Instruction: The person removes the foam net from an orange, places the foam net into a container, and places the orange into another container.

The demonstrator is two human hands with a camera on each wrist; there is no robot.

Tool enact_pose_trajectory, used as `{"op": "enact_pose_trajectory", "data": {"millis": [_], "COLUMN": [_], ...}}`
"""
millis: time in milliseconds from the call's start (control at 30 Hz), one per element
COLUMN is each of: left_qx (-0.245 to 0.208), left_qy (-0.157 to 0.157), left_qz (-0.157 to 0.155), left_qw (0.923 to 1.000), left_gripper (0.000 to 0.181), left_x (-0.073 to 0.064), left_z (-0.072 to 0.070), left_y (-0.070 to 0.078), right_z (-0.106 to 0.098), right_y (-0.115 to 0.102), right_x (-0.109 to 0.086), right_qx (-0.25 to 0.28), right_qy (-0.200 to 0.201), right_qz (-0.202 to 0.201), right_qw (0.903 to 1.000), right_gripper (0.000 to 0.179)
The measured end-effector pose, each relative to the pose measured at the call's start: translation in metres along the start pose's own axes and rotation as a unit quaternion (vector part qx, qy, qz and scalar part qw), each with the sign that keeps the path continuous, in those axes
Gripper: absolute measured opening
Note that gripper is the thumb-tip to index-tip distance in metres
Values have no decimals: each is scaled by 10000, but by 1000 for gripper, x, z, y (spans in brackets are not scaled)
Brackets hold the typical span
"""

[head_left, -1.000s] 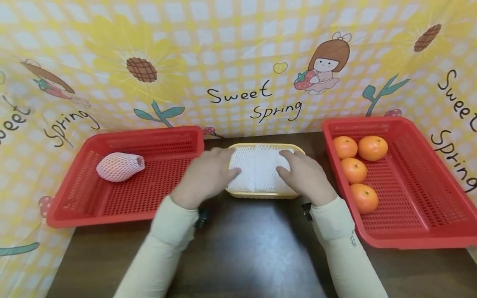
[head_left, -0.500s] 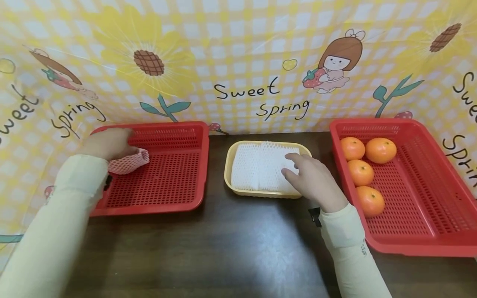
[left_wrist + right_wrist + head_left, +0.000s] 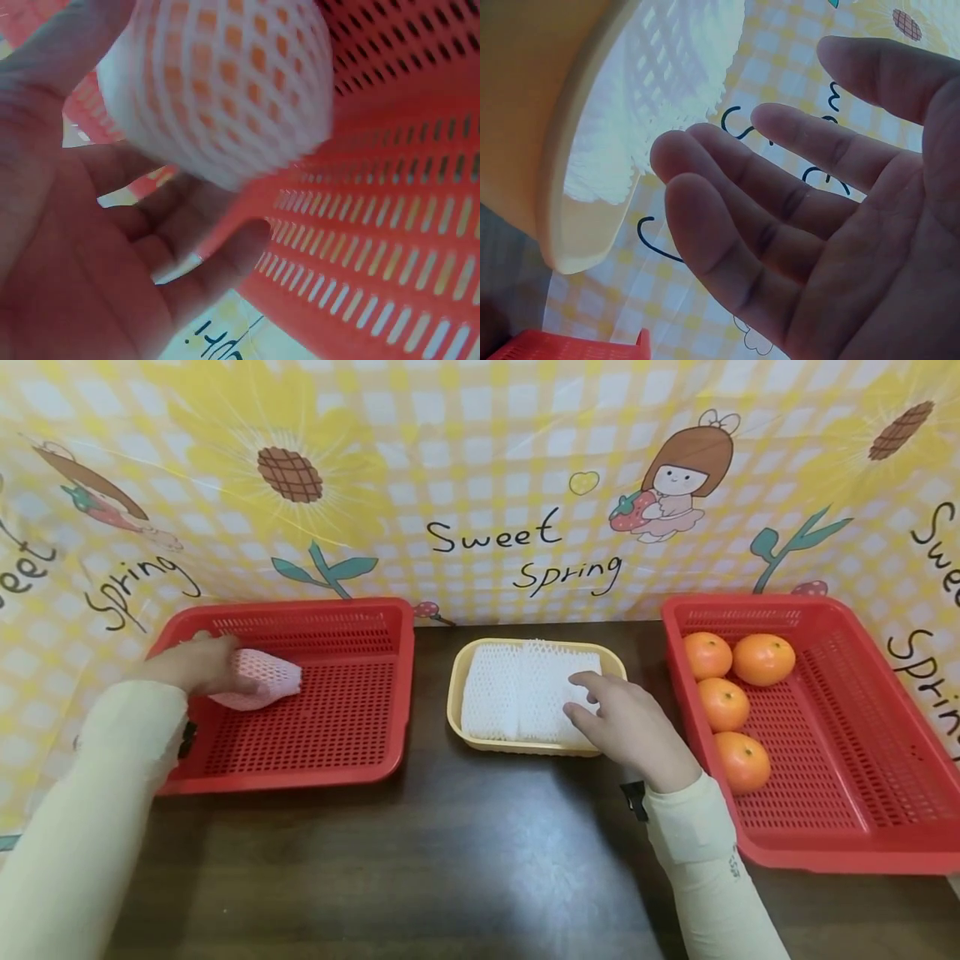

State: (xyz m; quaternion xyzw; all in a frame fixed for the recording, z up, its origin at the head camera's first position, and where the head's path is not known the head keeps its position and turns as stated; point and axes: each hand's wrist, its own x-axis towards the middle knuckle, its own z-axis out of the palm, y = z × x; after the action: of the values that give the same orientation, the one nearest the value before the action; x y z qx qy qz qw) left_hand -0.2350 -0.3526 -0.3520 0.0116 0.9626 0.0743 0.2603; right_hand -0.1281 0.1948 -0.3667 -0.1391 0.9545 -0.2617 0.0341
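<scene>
In the left red basket (image 3: 330, 718) lies an orange in a white foam net (image 3: 273, 677), its loose net end pointing right. My left hand (image 3: 198, 664) grips the netted orange at its left end. In the left wrist view, the thumb lies along one side of the foam net (image 3: 225, 82) and the fingers along the other; orange skin shows through the mesh. My right hand (image 3: 630, 722) hovers, fingers loosely bent, over the right end of a small yellow basket (image 3: 453, 693) containing white foam nets (image 3: 525, 689). Nothing is between its fingers in the right wrist view.
At the right stands another red basket (image 3: 825, 852), with several bare oranges (image 3: 723, 704) along its left side. A checked cloth (image 3: 480, 460) hangs behind the baskets. Dark wooden tabletop (image 3: 420, 860) stretches in front of them.
My left hand has left the yellow basket, moved left into the red basket and taken hold of the netted orange, which has shifted slightly. My right hand stays over the yellow basket.
</scene>
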Motion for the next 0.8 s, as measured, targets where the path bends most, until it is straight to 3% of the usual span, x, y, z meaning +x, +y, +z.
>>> {"op": "enact_pose_trajectory", "data": {"millis": [100, 200, 267, 400, 500, 633, 800], "left_qx": [269, 167, -115, -690, -634, -546, -898], "left_qy": [310, 428, 345, -140, -236, 123, 452], "left_qz": [382, 577, 580, 411, 456, 843, 1244], "left_qw": [9984, 9973, 9977, 9967, 9967, 9949, 9871], "left_gripper": [92, 84, 87, 101, 103, 97, 95], "left_x": [-1, -1, 1, 5, 5, -3, -26], "left_z": [1, 4, 9, 21, 24, 17, 7], "left_y": [4, 6, 5, 1, -2, 2, 27], "right_z": [0, 1, 2, 4, 5, 4, 5], "right_y": [0, -1, -1, -3, -5, -7, -8], "right_x": [-1, -2, -2, -2, -3, -5, -4], "right_qx": [8, 40, 66, 86, 64, 50, 36], "right_qy": [12, 1, -25, -103, -152, -182, -215], "right_qz": [-30, -25, -30, -64, -95, -69, -80], "right_qw": [10000, 10000, 10000, 9999, 9998, 9998, 9997], "right_gripper": [42, 42, 42, 42, 42, 42, 41]}}
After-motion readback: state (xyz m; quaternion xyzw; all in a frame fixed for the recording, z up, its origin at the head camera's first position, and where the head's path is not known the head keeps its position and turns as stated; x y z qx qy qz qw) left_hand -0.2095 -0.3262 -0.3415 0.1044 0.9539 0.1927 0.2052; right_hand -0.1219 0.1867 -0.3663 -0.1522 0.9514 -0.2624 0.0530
